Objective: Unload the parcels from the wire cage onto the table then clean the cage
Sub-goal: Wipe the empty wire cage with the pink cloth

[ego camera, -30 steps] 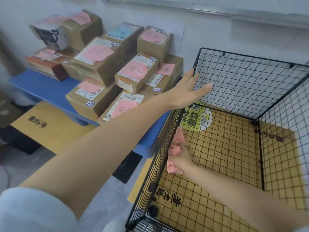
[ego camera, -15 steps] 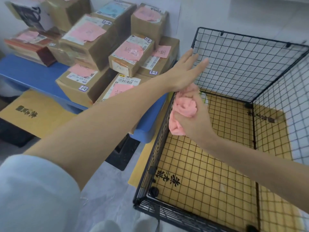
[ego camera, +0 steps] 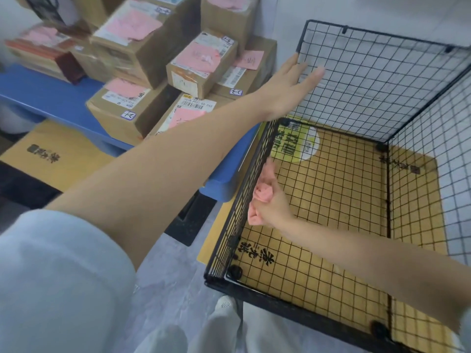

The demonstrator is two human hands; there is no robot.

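The black wire cage [ego camera: 369, 80] stands on the floor at the right with no parcels inside; yellow cardboard shows through its mesh floor. My left hand [ego camera: 288, 85] lies flat, fingers apart, against the cage's back-left top corner. My right hand [ego camera: 272, 205] is inside the cage, shut on a crumpled pink cloth [ego camera: 262, 194] pressed against the inner side of the left wall. Several brown parcels [ego camera: 201, 62] with pink and white labels are stacked on the blue table [ego camera: 51, 98] at the left.
A flat yellow cardboard box [ego camera: 51, 154] lies on the floor under the table. A white wall rises behind the cage and parcels. My light trouser legs [ego camera: 224, 327] show at the bottom, close to the cage's front edge.
My right hand with the pink cloth has gone down along the cage's left wall from near the top rim to mid-height. My left hand stays on the cage's corner.
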